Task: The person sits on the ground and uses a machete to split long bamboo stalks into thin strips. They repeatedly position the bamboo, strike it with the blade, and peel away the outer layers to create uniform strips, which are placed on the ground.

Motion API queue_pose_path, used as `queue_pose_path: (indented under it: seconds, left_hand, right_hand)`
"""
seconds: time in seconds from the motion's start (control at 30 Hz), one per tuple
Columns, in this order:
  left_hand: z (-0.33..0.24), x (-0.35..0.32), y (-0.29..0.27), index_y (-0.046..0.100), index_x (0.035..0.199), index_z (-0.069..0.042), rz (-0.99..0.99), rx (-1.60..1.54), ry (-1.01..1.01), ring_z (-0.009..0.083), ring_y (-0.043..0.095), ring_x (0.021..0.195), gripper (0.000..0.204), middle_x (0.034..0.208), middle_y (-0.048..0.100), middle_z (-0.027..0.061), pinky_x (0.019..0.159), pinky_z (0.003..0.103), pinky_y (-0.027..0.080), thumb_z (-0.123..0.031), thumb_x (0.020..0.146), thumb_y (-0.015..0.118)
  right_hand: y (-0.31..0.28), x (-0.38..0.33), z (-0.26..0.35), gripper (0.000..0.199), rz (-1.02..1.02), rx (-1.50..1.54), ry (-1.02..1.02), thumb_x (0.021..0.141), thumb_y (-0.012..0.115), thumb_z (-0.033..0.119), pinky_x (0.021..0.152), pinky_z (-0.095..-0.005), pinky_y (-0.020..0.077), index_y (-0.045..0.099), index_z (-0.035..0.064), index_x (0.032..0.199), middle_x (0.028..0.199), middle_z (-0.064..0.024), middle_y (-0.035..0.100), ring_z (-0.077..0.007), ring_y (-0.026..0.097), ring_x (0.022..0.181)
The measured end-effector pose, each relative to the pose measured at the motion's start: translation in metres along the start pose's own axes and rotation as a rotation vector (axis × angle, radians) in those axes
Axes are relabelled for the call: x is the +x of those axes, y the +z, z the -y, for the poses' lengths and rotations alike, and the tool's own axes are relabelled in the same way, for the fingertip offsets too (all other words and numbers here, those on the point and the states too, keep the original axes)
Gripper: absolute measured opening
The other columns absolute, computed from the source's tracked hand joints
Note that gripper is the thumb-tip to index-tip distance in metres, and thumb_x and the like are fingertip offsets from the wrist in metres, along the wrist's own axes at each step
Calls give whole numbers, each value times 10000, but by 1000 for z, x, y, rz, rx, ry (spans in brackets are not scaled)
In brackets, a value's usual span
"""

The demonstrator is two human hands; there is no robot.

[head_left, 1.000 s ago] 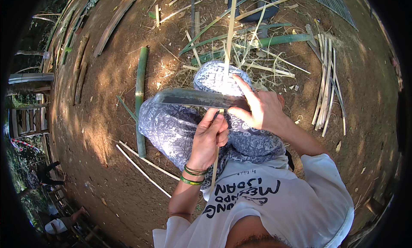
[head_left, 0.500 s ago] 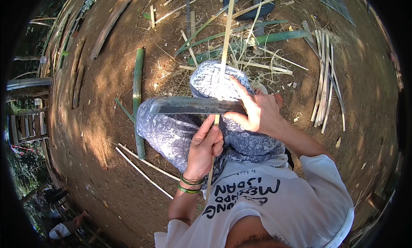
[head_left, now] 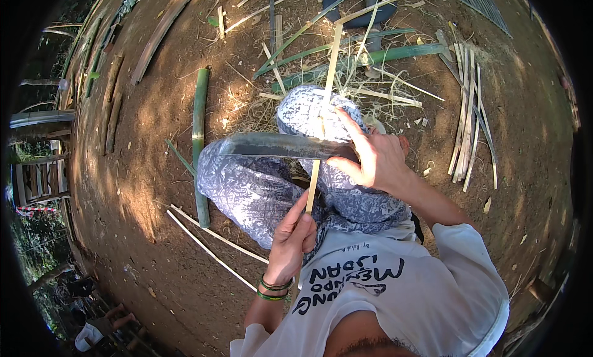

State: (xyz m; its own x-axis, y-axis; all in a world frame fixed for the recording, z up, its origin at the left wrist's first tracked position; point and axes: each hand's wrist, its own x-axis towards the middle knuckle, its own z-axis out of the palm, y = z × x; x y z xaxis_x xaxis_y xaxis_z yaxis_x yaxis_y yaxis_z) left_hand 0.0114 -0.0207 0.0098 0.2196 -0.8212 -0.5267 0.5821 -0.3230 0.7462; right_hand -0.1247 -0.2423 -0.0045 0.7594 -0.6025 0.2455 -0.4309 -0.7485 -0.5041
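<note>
Two hands show in the head view. The right hand (head_left: 374,159) is wrapped around the handle of one long dark blade (head_left: 278,146), which lies crosswise over the knees with its tip toward the person's left. The left hand (head_left: 295,236) is closed on the lower end of one pale bamboo strip (head_left: 324,104), thumb up along it. That strip runs upright between the knees, passes under the blade and points away toward the litter beyond. Both knees are covered in blue-and-white patterned cloth (head_left: 247,190), and two bangles, green and dark, sit on the left wrist (head_left: 275,289).

On the ground I count one green bamboo pole (head_left: 199,141) lying lengthwise just beside the left knee, two thin pale splints (head_left: 210,243) crossing near its lower end, and one bundle of cut strips (head_left: 466,128) well apart on the right. The loose green and pale slivers at the top are too tangled to count.

Against half a second ago, the left hand has slid lower on the strip, nearer the body, and more of the strip stands bare between hand and blade. The blade and right hand sit much as they did.

Underfoot is bare brown earth (head_left: 142,190), dappled with sun and shade, outdoors. Wooden slats and greenery show at the left rim.
</note>
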Motion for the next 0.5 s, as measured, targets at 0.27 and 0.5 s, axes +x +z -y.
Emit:
queue_pose_path:
  seconds: [0.27,0.5]
  left_hand:
    - [19,-44,-16,421,1516,-128,-40,7,-57,27,303,593,465,715,352,-75,511,184,256,-66,1056,449]
    - [11,-22,-6,371,1539,-115,-27,56,-1,20,308,588,478,711,347,-74,510,179,269,-88,1065,430]
  right_hand:
    - [8,7,-26,724,13,-37,161,930,630,488,516,-478,481,437,17,1444,556,-164,600,-358,628,514]
    - [4,0,-18,744,-48,236,137,891,687,439,540,-473,486,418,38,1457,602,-152,626,-346,637,538]
